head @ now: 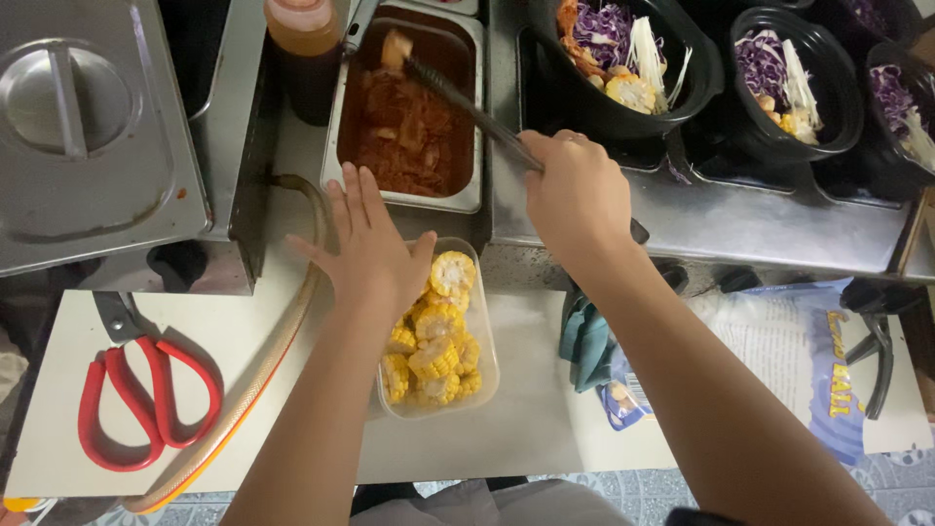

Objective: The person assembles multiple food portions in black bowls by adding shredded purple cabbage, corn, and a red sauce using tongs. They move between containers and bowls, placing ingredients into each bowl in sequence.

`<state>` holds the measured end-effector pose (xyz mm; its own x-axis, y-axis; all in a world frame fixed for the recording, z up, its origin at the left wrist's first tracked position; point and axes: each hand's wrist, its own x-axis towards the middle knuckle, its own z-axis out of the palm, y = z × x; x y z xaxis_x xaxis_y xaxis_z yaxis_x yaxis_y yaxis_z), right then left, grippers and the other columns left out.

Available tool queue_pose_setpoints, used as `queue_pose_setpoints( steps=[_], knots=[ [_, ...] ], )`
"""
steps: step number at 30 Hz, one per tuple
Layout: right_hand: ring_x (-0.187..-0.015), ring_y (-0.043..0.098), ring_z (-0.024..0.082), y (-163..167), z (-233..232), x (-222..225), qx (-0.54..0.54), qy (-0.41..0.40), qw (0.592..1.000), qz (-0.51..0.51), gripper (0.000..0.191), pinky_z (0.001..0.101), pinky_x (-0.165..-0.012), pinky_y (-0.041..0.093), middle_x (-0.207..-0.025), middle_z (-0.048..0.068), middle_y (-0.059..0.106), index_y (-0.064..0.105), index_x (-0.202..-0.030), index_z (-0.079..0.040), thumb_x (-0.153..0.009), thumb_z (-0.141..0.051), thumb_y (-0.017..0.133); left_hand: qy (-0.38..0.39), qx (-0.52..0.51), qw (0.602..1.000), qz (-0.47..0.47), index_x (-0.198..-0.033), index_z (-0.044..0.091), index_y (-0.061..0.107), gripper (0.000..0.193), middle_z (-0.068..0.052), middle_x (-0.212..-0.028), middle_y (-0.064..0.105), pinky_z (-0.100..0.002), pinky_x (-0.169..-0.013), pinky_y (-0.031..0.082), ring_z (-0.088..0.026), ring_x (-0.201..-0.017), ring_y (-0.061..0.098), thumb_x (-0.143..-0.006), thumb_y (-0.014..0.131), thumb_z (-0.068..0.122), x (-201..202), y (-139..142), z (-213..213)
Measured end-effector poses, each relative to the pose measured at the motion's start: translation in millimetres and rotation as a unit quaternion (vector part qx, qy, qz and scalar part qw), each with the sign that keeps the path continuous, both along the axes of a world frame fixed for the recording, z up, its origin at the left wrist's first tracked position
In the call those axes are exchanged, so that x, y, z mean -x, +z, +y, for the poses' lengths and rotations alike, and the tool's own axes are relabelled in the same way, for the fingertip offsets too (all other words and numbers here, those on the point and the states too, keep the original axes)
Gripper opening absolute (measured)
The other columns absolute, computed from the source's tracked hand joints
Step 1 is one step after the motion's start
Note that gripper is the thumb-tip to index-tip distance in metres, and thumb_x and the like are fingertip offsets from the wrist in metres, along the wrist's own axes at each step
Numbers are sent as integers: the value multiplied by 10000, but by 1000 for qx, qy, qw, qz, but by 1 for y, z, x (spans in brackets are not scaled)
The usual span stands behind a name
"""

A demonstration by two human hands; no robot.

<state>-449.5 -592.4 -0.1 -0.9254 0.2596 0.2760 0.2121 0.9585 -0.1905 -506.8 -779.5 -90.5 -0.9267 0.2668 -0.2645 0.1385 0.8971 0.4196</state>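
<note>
Hidden: the tongs' handle end sits inside the right hand; the left hand covers part of the tub's far rim.
Cut off: a squeeze bottle and the farthest black bowl run out of view.
Right hand: closed around the dark tongs, whose tips pinch a pale piece over the steel pan of red, wet food.
Left hand: fingers spread flat, hovering over the clear plastic tub of bumpy yellow corn rounds on the pale worktop.
Bowls: glossy black, holding purple shreds and white strips.
Package: blue and white printed bag, lying flat at right.
Other: red-handled scissors, a tan hose.
</note>
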Motion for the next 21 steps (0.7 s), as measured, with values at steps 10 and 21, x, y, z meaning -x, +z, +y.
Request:
queue_pose_setpoints(
  steps=[10, 21],
  knots=[
    [-658, 695, 300, 17, -5, -6, 177, -34, 983, 43, 377, 363, -687, 531, -774, 171, 698, 743, -1228, -152, -865, -70, 685, 3, -8, 1000, 4, -1617, 80, -16, 1087, -53, -1715, -95, -824, -1104, -20, -234, -1574, -85, -889, 618, 582, 0, -3, 0],
    [-633, 678, 148, 37, 2, -12, 278, -51, 956, 81, 456, 306, -629, 533, -793, 134, 744, 702, -1314, -136, -862, -77, 713, 55, -81, 994, -48, -1631, 82, 10, 1052, -62, -1724, -23, -795, -1147, -6, -267, -1583, -45, -918, 592, 592, 11, 21, 12]
  ],
)
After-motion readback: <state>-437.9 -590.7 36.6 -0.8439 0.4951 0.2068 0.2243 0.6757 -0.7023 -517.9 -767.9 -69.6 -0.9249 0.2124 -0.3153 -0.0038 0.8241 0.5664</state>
